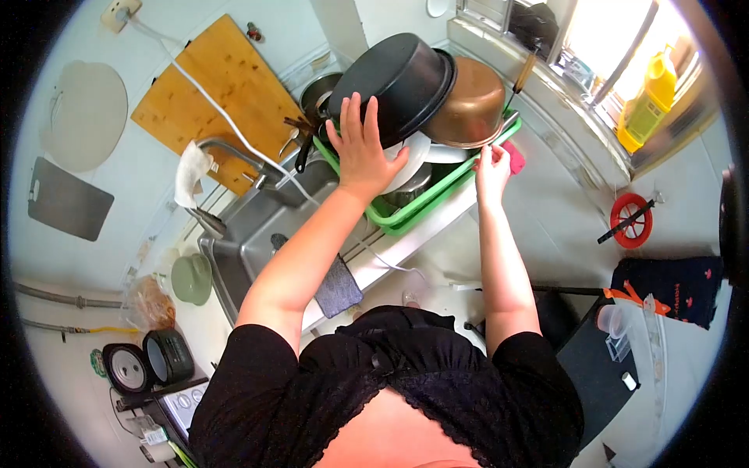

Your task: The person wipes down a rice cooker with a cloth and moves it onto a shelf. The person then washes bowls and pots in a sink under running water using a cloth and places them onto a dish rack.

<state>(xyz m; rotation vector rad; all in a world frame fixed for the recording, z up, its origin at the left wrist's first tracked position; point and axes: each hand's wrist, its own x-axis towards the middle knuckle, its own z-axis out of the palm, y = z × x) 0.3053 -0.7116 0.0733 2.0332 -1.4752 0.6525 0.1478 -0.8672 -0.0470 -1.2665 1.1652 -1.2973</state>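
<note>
My left hand has its fingers spread over the side of a large black pot, which lies tilted on top of a pile of dishes. Leaning against it is a copper-coloured pot. The fingertips of my right hand are pinched at this pot's lower rim. Beneath both pots, a green dish basket holds a white plate and a metal bowl. The black pot's far side is hidden.
The steel sink and its faucet are left of the basket, with a white cable crossing above. A wooden cutting board leans on the wall. A yellow bottle stands by the window. A grey cloth hangs over the counter edge.
</note>
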